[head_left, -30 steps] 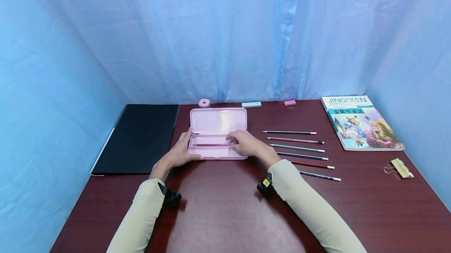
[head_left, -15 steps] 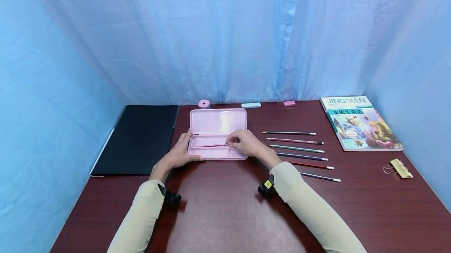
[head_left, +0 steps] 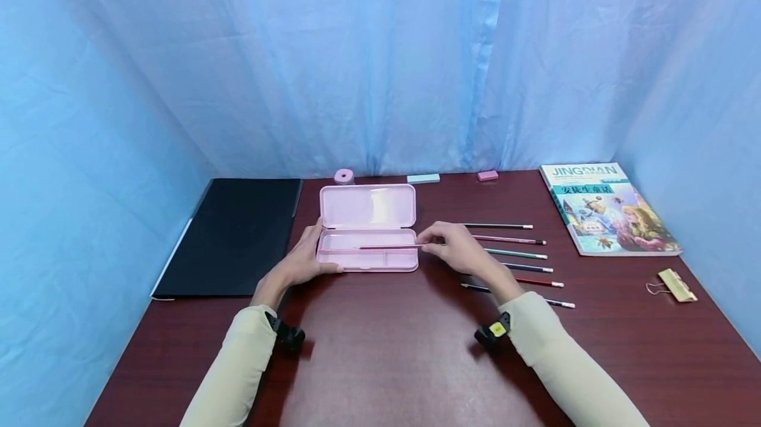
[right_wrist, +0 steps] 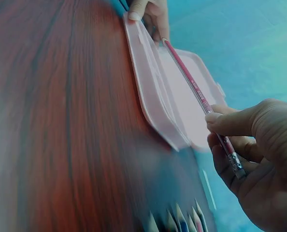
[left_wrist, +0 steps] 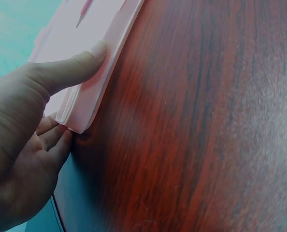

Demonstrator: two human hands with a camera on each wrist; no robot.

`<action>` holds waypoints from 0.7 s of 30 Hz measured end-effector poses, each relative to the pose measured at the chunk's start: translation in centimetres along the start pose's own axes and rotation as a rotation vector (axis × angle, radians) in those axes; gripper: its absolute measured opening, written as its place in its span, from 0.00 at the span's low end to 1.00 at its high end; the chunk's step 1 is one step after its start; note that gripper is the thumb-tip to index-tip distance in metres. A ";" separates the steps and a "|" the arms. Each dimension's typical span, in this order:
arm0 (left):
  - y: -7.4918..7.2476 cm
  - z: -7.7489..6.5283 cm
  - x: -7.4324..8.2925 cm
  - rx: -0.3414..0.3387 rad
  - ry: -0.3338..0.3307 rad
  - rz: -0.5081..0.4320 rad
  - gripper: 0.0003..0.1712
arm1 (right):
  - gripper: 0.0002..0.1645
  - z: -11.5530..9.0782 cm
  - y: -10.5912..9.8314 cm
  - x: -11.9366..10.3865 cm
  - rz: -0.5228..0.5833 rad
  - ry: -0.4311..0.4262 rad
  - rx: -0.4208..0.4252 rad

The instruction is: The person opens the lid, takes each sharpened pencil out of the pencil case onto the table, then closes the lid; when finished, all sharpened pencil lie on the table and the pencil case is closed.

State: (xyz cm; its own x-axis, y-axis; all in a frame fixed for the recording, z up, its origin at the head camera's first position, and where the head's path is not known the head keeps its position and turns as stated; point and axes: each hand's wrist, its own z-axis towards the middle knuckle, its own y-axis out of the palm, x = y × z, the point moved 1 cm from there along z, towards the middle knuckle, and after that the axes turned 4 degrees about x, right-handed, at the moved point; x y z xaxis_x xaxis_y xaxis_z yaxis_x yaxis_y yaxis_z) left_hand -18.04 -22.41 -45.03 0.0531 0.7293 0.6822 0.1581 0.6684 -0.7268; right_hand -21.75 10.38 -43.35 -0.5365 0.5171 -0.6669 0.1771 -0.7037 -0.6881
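A pink pencil case [head_left: 351,260] lies on the table with its lid raised toward the curtain. My left hand [head_left: 302,258] grips its left end; in the left wrist view the thumb [left_wrist: 80,67] presses the front rim and the other fingers lie round the end wall. Between thumb and fingers my right hand [head_left: 456,248] pinches a red pencil [right_wrist: 194,87] near its eraser end. The pencil slants over the case, its sharpened tip pointing left. The case's tray has a long rear compartment and a divided front one.
Several pencils [head_left: 516,254] lie in a row right of the case, partly behind my right forearm. A black folder [head_left: 238,235] lies left. Tape roll [head_left: 344,177], light blue block [head_left: 423,178], pink eraser [head_left: 487,176] are behind; book [head_left: 609,212] and binder clip [head_left: 676,285] sit right.
My right hand has lifted the red pencil from the case and moved right with it, past the case's right end. The left hand keeps its place.
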 end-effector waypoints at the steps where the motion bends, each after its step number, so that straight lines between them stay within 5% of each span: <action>1: 0.0 0.0 0.0 0.000 0.001 0.000 0.68 | 0.06 -0.5 -0.6 0.2 -0.007 0.002 0.008; 11: 0.1 0.0 0.0 -0.004 -0.003 -0.018 0.67 | 0.08 -7.4 -6.2 2.4 -0.152 -0.003 0.080; 21: 0.2 0.0 -0.1 0.003 0.004 0.012 0.67 | 0.11 -15.5 -9.0 4.0 -0.261 0.094 0.087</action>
State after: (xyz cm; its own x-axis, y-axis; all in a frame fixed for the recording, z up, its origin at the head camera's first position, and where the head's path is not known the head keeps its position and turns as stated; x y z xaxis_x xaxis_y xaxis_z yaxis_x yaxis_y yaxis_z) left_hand -18.00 -22.36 -45.27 0.0593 0.7366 0.6737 0.1549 0.6599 -0.7352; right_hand -12.72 26.32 -44.31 -0.4747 0.7267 -0.4966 -0.0312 -0.5777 -0.8156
